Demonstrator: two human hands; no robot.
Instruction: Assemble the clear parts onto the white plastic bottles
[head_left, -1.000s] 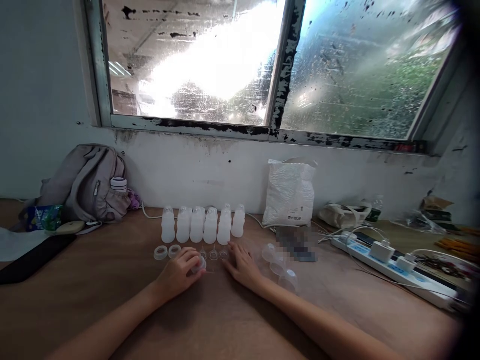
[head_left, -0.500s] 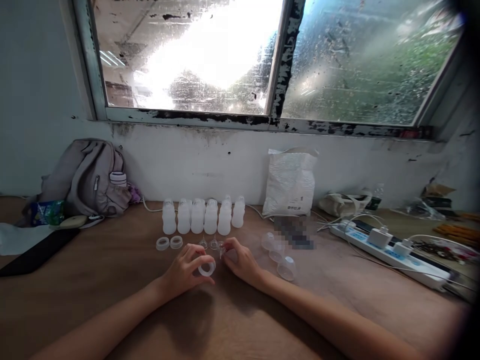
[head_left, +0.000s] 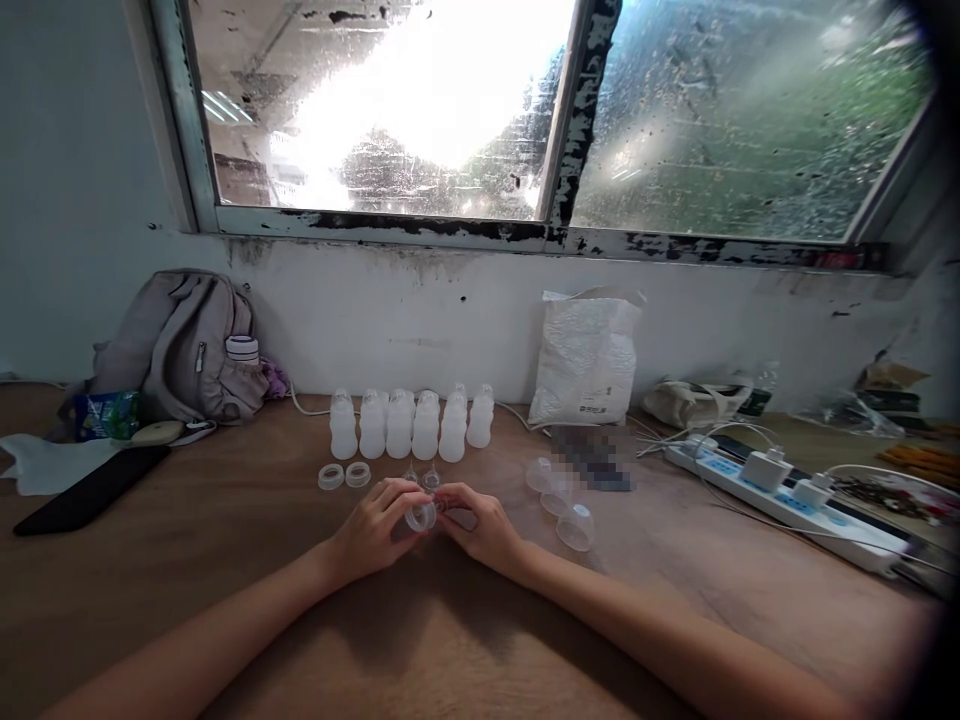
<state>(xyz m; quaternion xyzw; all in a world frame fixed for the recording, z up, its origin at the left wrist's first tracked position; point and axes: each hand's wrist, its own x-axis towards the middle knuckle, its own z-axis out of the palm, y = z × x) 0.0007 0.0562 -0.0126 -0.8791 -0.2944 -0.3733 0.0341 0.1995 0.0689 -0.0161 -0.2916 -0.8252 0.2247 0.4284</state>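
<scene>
My left hand (head_left: 379,528) grips a translucent ring (head_left: 421,515) between thumb and fingers. Right beside it, my right hand (head_left: 480,525) pinches a small clear nipple (head_left: 441,507) at the ring's edge; the fingers partly hide it. Two more clear nipples (head_left: 430,479) stand on the table just behind my hands. Farther back is a row of several frosted bottles (head_left: 426,425). To the left of my hands lie two loose rings (head_left: 358,474). Three clear domed caps (head_left: 575,528) rest on the right.
A brown table (head_left: 420,640) runs to the wall. On the left are a grey backpack (head_left: 187,350) and a black flat case (head_left: 90,490). A white bag (head_left: 585,360) leans on the wall, and a power strip (head_left: 787,500) with cables lies right.
My hands have come together, bringing the ring and the clear nipple against or very near each other. The view has shifted slightly.
</scene>
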